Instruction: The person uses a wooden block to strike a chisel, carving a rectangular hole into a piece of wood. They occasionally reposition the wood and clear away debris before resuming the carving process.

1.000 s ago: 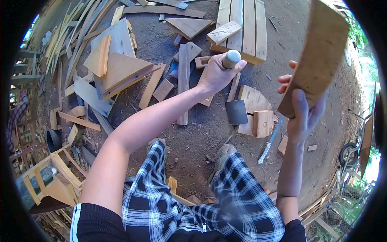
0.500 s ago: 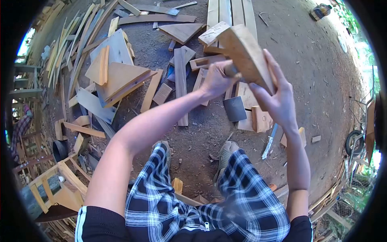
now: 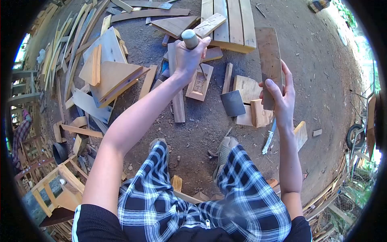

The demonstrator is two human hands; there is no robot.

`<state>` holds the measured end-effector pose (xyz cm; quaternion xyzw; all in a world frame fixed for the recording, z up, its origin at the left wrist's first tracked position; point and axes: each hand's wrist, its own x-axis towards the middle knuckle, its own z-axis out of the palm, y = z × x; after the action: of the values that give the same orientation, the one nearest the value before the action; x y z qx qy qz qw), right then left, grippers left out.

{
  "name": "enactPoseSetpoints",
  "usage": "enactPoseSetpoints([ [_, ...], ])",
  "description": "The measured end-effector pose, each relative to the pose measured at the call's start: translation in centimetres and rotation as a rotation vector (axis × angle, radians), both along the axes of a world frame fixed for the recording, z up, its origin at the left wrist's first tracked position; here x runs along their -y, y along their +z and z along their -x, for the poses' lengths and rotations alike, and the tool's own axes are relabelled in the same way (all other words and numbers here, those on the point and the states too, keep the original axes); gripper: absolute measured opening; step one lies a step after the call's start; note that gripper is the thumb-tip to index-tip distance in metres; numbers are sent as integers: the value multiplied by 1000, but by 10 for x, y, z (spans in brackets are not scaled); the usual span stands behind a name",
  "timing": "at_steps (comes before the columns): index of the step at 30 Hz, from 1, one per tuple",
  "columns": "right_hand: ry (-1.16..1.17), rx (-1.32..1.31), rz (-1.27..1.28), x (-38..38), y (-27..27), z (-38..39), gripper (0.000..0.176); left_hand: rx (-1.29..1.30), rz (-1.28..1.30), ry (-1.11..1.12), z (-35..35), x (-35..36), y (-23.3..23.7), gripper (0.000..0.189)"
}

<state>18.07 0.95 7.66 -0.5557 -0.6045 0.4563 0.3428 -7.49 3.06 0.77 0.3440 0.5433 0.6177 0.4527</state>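
My left hand (image 3: 189,60) is wrapped around the round handle of a chisel (image 3: 189,39), its pale butt end pointing up. The thin shaft slants down below the fist, over a small wooden block with a rectangular recess (image 3: 196,95) on the ground. On the other side, my right hand (image 3: 282,94) grips the lower end of a flat brown board (image 3: 269,52), thumb on its near face and fingers behind. The board stands nearly upright, apart from the chisel.
A slatted wooden piece (image 3: 236,24) lies ahead. Near my right foot are a dark square plate (image 3: 233,103), a wood block (image 3: 262,113) and a whitish-handled tool (image 3: 267,142). Stacked boards (image 3: 115,78) and long strips (image 3: 76,44) cover the left. A tyre (image 3: 354,136) stands far right.
My hands have moved apart. The board has swung from a tilt beside my left hand to nearly upright at the right; my left hand has moved left with the chisel.
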Motion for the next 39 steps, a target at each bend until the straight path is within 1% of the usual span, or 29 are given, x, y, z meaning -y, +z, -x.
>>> enactPoseSetpoints([
  [1, -14, -35, 65, 1, 0, 0, 76, 0, -3, 3, -2, 1, 2, 24],
  [5, -15, -39, -5, 0, -7, 3, 74, -80, 18, -27, -8, 2, 5, 25],
  [7, 31, 47, -44, -2, -8, 5, 75, -154, -17, -96, -12, 3, 5, 26],
  [8, 70, 104, -110, -5, -8, 4, 74, -181, -38, -97, -14, 4, 4, 26],
  [9, 70, 104, -107, -4, -3, 8, 74, -181, -35, -97, -15, 4, 2, 26],
  [12, 67, -43, -192, -3, 27, 25, 74, -228, -72, -89, -20, 6, 3, 24],
  [13, 67, -48, -193, -4, 32, 29, 74, -234, -73, -89, -21, 5, 2, 24],
  [15, 116, -214, -429, -4, 39, 38, 76, -252, -82, -102, -22, 6, 0, 24],
  [16, 128, -250, -435, -1, 44, 44, 77, -276, -82, -101, -23, 7, -1, 17],
  [17, 116, -247, -441, -1, 40, 50, 77, -275, -89, -113, -24, 9, -1, 17],
  [19, 389, 145, -524, -8, 31, 50, 78, -177, -218, -131, -34, 11, -1, 14],
  [20, 375, 165, -528, -10, 36, 48, 78, -29, -189, -142, -39, 15, 0, 9],
  [21, 398, 201, -441, -12, 42, 49, 78, -24, -193, -150, -42, 13, -5, 9],
  [22, 432, 225, -353, -14, 46, 54, 77, -112, -212, -128, -40, 10, -12, 11],
  [23, 440, 214, -346, -14, 52, 58, 77, -203, -221, -104, -36, 12, -20, 13],
  [24, 347, 64, -463, -14, 59, 61, 78, -238, -153, -140, -34, 13, -15, 19],
  [25, 248, -79, -581, -14, 62, 62, 79, -236, -148, -137, -34, 15, -10, 19],
  [26, 214, -130, -658, -17, 60, 62, 81, -275, -115, -136, -36, 15, -4, 22],
  [27, 208, -125, -659, -18, 56, 60, 81, -315, -82, -141, -39, 14, -2, 25],
  [29, 389, 265, -471, -18, 42, 54, 82, -322, -110, -173, -41, 12, -11, 22],
  [30, 387, 206, -459, -20, 34, 56, 82, -275, -170, -161, -45, 13, -11, 21],
  [31, 384, 200, -460, -21, 33, 51, 82, -227, -229, -149, -45, 13, -11, 21],
  [32, 357, 205, -472, -21, 34, 48, 82, -292, -244, -138, -42, 14, -13, 19],
  [33, 331, 213, -483, -21, 36, 46, 82, -294, -237, -135, -36, 13, -12, 19],
  [35, 304, 173, -496, -19, 35, 43, 82, -190, 0, -92, -20, 7, -10, 22],
  [36, 271, 151, -450, -17, 34, 41, 82, -123, 58, -8, -15, 6, 2, 26],
  [37, 234, 128, -408, -16, 34, 38, 82, -77, 9, 4, -9, 4, 8, 24],
  [39, 226, 140, -383, -15, 31, 32, 82, -100, -21, 5, -2, 3, 16, 26],
])
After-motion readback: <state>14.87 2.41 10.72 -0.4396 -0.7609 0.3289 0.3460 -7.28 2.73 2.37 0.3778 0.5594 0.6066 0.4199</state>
